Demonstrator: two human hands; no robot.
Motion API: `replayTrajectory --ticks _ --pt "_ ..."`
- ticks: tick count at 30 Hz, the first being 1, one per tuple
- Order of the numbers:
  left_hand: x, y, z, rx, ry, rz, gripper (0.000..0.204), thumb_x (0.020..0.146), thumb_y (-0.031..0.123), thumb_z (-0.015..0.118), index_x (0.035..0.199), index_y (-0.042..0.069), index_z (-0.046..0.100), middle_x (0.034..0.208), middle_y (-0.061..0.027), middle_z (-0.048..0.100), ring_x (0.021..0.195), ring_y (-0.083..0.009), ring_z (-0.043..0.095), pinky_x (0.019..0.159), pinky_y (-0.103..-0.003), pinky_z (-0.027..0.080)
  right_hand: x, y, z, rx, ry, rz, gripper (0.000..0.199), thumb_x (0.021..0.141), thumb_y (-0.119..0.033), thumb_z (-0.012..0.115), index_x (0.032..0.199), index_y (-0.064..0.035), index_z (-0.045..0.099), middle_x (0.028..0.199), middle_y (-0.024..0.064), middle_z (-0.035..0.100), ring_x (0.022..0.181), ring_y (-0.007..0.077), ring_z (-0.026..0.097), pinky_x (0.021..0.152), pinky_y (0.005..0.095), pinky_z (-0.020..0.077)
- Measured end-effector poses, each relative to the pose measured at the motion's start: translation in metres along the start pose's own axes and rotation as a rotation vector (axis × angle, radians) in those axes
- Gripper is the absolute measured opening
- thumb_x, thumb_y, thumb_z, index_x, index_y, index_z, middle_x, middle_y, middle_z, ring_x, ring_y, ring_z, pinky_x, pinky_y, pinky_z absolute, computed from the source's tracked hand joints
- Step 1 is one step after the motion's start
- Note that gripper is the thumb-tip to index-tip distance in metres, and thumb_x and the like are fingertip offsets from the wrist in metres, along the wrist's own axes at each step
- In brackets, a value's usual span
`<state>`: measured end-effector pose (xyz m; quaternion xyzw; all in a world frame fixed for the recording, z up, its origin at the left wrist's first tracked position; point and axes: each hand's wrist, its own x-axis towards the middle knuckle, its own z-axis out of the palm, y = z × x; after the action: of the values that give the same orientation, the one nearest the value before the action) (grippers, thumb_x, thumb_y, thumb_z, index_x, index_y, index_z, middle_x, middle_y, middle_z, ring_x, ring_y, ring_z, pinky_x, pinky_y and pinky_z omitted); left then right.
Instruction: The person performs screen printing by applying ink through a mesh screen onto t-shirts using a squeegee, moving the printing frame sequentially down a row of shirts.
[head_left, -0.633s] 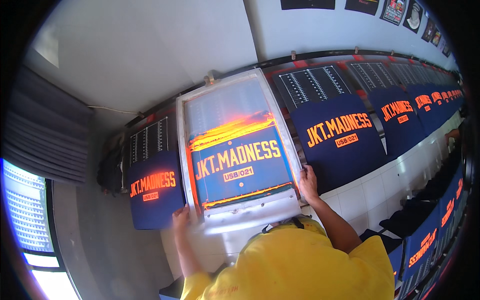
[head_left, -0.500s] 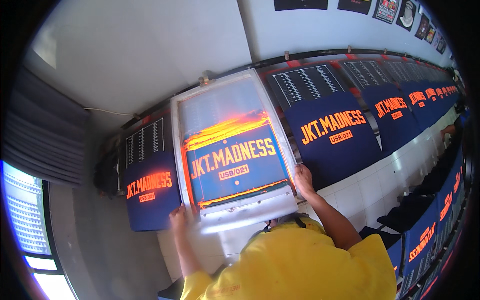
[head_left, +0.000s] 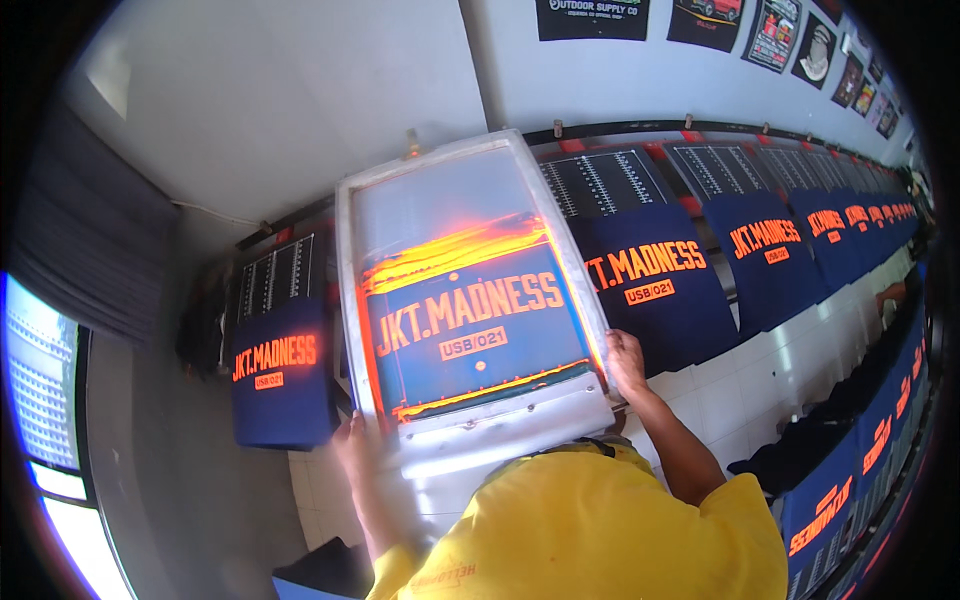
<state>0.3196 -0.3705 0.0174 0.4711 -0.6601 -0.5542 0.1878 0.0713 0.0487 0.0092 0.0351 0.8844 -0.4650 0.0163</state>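
A screen-printing frame (head_left: 505, 411) with a pale rim and a translucent mesh is between my hands, tilted slightly. Orange ink lies across the upper mesh and in a strip near its lower edge; orange lettering shows in the middle. My left hand (head_left: 352, 442), a little blurred, grips the lower left side of the frame. On the opposite side, my right hand (head_left: 626, 362) is closed round the lower right edge. To the right, a printed navy shirt (head_left: 655, 310) is partly covered by the frame. Another printed navy shirt (head_left: 285, 400) lies to the left.
Black boards (head_left: 600, 182) with white ruler marks carry a row of printed shirts stretching right. A dark rail (head_left: 680, 126) with small clamps runs behind them. At the lower right stands another row of printed shirts (head_left: 820, 515). Another person's hand (head_left: 890, 292) shows at far right.
The frame looks slightly larger and has shifted right against the shirts, now covering part of the right-hand one's lettering. Both hands keep their hold. The view has shifted, showing more wall posters.
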Motion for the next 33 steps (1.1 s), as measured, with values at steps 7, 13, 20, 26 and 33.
replayTrajectory --ticks 7,13,20,26,33 --pt "0.043 -0.056 0.020 -0.102 -0.112 0.016 0.033 0.095 0.026 0.062 0.087 -0.006 0.066 0.069 0.0032 0.057 0.061 -0.0068 0.044 0.053 -0.028 0.037 -0.003 0.025 0.005 -0.026 0.125 -0.007 0.036 0.096 -0.026 0.052 0.106 0.0047 0.068 0.093 0.0146 0.071 0.089 0.0229 0.065 0.083 0.0355 0.0484" --pt "0.088 -0.110 0.038 -0.114 -0.236 -0.019 0.036 0.090 0.027 0.064 0.102 -0.006 0.069 0.089 -0.0199 0.071 0.084 -0.0235 0.068 0.077 -0.036 0.052 -0.026 -0.022 0.006 -0.190 0.213 0.003 0.039 0.096 -0.024 0.052 0.108 0.0104 0.065 0.101 0.0184 0.069 0.095 0.0245 0.064 0.089 0.0359 0.0468" --pt "0.092 -0.096 0.034 -0.043 -0.270 0.056 0.041 0.089 0.034 0.061 0.099 -0.005 0.071 0.092 -0.0235 0.070 0.087 -0.0357 0.069 0.080 -0.041 0.051 -0.038 -0.034 0.003 -0.184 0.260 0.056 0.041 0.096 -0.026 0.051 0.110 0.0101 0.064 0.099 0.0181 0.068 0.094 0.0253 0.063 0.090 0.0355 0.0459" --pt "0.098 -0.093 0.029 -0.013 -0.255 0.089 0.044 0.088 0.036 0.060 0.098 -0.005 0.070 0.089 -0.0241 0.070 0.085 -0.0387 0.068 0.079 -0.041 0.051 -0.037 -0.034 0.004 -0.145 0.252 0.088 0.038 0.096 -0.025 0.056 0.105 0.0105 0.065 0.097 0.0175 0.068 0.093 0.0230 0.063 0.088 0.0351 0.0462" --pt "0.091 -0.093 0.035 -0.075 -0.218 0.046 0.042 0.088 0.032 0.061 0.099 -0.008 0.070 0.085 -0.0215 0.071 0.077 -0.0262 0.068 0.074 -0.037 0.051 -0.030 -0.009 -0.007 -0.183 0.241 -0.002 0.038 0.096 -0.025 0.056 0.100 0.0106 0.066 0.086 0.0164 0.069 0.081 0.0203 0.062 0.079 0.0351 0.0474"
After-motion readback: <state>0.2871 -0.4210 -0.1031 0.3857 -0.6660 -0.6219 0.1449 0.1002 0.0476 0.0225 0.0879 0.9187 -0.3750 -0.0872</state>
